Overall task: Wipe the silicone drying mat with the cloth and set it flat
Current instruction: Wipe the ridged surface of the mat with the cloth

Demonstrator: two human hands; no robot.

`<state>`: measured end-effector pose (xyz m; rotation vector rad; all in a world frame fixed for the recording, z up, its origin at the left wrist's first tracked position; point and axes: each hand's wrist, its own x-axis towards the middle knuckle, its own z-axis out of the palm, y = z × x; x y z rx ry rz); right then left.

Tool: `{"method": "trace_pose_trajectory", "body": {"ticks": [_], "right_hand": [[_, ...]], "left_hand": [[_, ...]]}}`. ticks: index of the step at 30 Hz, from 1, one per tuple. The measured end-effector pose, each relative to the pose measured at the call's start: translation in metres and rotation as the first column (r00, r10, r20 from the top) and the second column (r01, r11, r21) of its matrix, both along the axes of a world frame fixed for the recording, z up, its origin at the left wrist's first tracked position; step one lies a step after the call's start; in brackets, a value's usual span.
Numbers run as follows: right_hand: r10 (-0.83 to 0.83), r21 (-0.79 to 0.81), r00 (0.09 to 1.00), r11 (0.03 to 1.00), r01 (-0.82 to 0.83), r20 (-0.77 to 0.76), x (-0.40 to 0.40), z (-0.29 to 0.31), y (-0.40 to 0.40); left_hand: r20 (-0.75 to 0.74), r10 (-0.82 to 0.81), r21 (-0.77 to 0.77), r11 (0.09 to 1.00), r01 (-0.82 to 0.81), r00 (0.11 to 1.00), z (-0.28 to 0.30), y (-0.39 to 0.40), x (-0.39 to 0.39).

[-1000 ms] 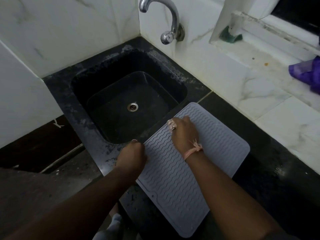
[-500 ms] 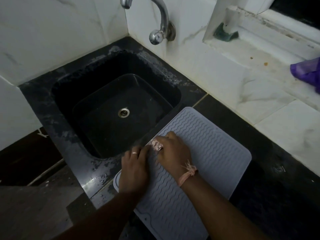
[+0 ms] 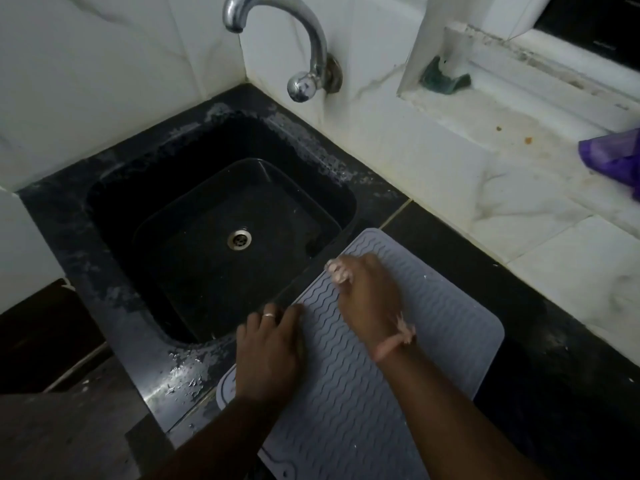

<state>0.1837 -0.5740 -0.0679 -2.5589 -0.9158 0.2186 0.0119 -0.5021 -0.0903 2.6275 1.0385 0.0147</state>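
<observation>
Poking from right fingers (image 3: 341, 271): cloth (image 3: 335, 270)

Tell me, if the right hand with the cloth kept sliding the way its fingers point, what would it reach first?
Probably the far edge of the grey ribbed silicone mat, then the black stone sink rim. The right hand, gripping the small pink cloth, points up-left towards the basin.

Sink (image 3: 114, 188): we see a black square basin with a metal drain (image 3: 239, 239).
Tap (image 3: 304, 53): chrome, curving from the wall above it.
Tabletop (image 3: 561, 348): black.
Window ledge (image 3: 485, 109): we spot a green scrubber (image 3: 445, 79) and purple plastic (image 3: 614, 157).
</observation>
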Motion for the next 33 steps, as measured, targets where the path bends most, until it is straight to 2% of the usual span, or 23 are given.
{"method": "trace_pose_trajectory", "body": {"ticks": [2,7,15,17,18,21,23,27,29,31,33], "right_hand": [[0.066,0.01,0.996,0.998,-0.066,-0.06,-0.026,-0.002,-0.007],[0.039,0.013,0.999,0.999,-0.039,-0.02,-0.023,-0.009,-0.005],[0.036,-0.041,0.999,0.999,-0.036,0.016,0.05,-0.005,0.004],[0.027,-0.021,0.999,0.999,-0.027,-0.026,0.07,-0.004,0.004],[0.009,-0.026,1.0,1.0,-0.01,-0.027,0.078,-0.005,0.003],[-0.123,-0.079,0.985,0.988,0.133,0.121,0.094,-0.003,0.01],[-0.158,-0.089,0.981,0.982,0.168,0.113,0.1,-0.001,0.014],[-0.297,0.095,0.954,0.952,0.291,0.048,0.093,0.006,-0.002],[-0.236,0.146,0.972,0.961,0.236,-0.015,0.065,0.009,-0.01],[-0.071,0.044,0.997,0.996,0.072,-0.028,0.029,0.007,-0.009],[0.069,-0.064,0.997,0.996,-0.066,0.031,0.004,-0.001,-0.005]], "left_hand": [[0.039,0.019,0.021,1.0,-0.02,0.999,0.005,0.006,0.021],[0.071,-0.01,-0.066,0.998,0.015,0.997,0.003,-0.001,0.058],[-0.098,-0.124,-0.072,0.99,0.118,0.987,-0.003,0.004,0.056],[-0.13,-0.132,-0.073,0.99,0.123,0.983,-0.004,0.005,0.057],[-0.136,-0.135,-0.067,0.99,0.127,0.981,-0.003,0.005,0.057],[-0.13,-0.143,-0.07,0.988,0.135,0.981,-0.002,0.004,0.059],[-0.117,-0.139,-0.053,0.99,0.134,0.983,0.0,0.003,0.059],[-0.091,-0.125,-0.052,0.991,0.121,0.988,-0.001,0.003,0.058],[-0.098,-0.127,-0.044,0.991,0.124,0.987,-0.004,0.004,0.058],[-0.099,-0.127,-0.009,0.992,0.127,0.987,-0.008,0.004,0.059],[-0.101,-0.125,0.045,0.99,0.13,0.987,-0.009,0.004,0.059]]}}
